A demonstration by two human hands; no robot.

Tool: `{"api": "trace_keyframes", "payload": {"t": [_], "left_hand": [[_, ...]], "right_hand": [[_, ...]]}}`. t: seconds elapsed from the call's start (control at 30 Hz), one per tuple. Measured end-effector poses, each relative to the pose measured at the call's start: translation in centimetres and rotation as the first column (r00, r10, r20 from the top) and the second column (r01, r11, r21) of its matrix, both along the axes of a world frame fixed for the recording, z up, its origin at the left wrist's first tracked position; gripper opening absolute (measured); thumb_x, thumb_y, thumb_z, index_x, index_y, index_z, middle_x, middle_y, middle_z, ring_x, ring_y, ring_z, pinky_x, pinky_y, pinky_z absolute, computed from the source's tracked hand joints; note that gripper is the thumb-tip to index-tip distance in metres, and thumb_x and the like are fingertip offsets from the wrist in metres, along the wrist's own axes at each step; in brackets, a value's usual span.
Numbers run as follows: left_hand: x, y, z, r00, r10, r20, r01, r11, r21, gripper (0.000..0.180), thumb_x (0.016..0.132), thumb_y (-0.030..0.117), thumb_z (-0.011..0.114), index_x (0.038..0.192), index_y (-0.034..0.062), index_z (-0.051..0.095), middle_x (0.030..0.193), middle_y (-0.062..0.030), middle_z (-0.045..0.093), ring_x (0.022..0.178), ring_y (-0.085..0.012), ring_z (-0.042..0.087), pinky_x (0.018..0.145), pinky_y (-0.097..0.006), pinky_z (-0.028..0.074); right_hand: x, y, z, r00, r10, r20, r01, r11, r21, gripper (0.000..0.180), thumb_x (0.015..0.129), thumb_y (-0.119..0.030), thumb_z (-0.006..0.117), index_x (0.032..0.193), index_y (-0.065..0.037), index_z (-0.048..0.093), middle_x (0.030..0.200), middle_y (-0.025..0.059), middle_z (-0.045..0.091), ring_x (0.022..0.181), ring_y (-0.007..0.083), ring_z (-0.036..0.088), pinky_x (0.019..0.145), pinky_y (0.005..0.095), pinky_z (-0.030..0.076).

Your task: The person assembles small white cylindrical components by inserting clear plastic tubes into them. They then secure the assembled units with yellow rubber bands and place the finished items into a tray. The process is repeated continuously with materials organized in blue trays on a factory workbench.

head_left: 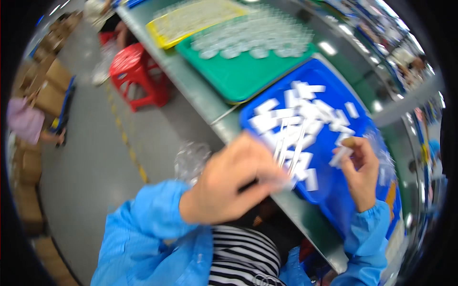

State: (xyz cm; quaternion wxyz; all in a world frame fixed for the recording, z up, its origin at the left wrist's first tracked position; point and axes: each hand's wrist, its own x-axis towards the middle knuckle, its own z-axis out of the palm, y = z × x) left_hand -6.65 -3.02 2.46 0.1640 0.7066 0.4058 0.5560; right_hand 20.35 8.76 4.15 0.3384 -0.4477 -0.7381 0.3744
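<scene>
My left hand, smeared by motion, is in front of the table's near edge. Its thumb and finger are pinched together, with a pale bit at their tips too blurred to name. Over the blue tray, my right hand grips a small white rectangular piece between thumb and fingers. Many similar white pieces lie in a loose heap in that tray. A few thin, pale sticks or tubes lie across the heap near my left hand.
Beyond the blue tray, a green tray holds rows of clear, cup-like parts. A yellow tray of pale parts sits farther off. A red stool stands left of the table. Crumpled clear plastic hangs beside the table; people and cartons are at far left.
</scene>
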Motion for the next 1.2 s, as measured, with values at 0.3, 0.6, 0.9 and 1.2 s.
{"api": "trace_keyframes", "payload": {"t": [0.3,0.6,0.9,1.2], "left_hand": [[7.0,-1.3,-1.7,0.957,-0.279,0.084,0.291,0.926,-0.24,0.028,0.077,-0.002,0.079,0.102,0.0099,0.075,0.097,-0.0052,0.057,0.077,-0.0162,0.063,0.066,-0.027,0.051],[7.8,-1.3,-2.7,0.974,-0.203,0.105,0.22,0.957,-0.188,0.03,0.078,-0.007,0.076,0.102,0.0055,0.064,0.104,-0.0116,0.057,0.09,-0.021,0.062,0.078,-0.03,0.051],[6.7,-1.2,-3.6,0.999,-0.03,0.017,0.029,0.999,0.041,0.04,0.068,-0.01,0.08,0.1,0.008,0.063,0.097,-0.0098,0.062,0.085,-0.0245,0.064,0.072,-0.034,0.052],[6.0,-1.1,-3.4,0.995,0.067,-0.078,-0.066,0.998,0.017,0.038,0.067,-0.011,0.075,0.097,0.0084,0.062,0.096,-0.0094,0.059,0.083,-0.0211,0.059,0.075,-0.03,0.047]], "right_hand": [[1.2,-6.3,2.0,0.838,-0.284,-0.466,0.113,0.926,-0.361,0.028,0.094,-0.003,0.064,0.12,0.003,0.056,0.108,0.0169,0.069,0.095,0.0173,0.068,0.079,0.0298,0.056],[3.4,-8.7,1.8,0.947,0.056,-0.318,-0.174,0.918,-0.356,0.045,0.093,-0.005,0.068,0.133,0.006,0.051,0.107,0.0135,0.072,0.098,0.0147,0.068,0.089,0.0294,0.052],[0.9,-6.2,1.6,0.985,0.077,-0.157,-0.094,0.99,-0.103,0.047,0.09,-0.011,0.071,0.132,0.001,0.053,0.106,0.0135,0.07,0.084,0.0192,0.069,0.073,0.0333,0.054],[-1.7,-3.5,-1.2,0.609,-0.111,0.785,-0.374,0.833,0.407,0.027,0.085,-0.019,0.073,0.107,-0.005,0.067,0.088,0.0079,0.065,0.082,0.0241,0.062,0.073,0.0342,0.048]]}}
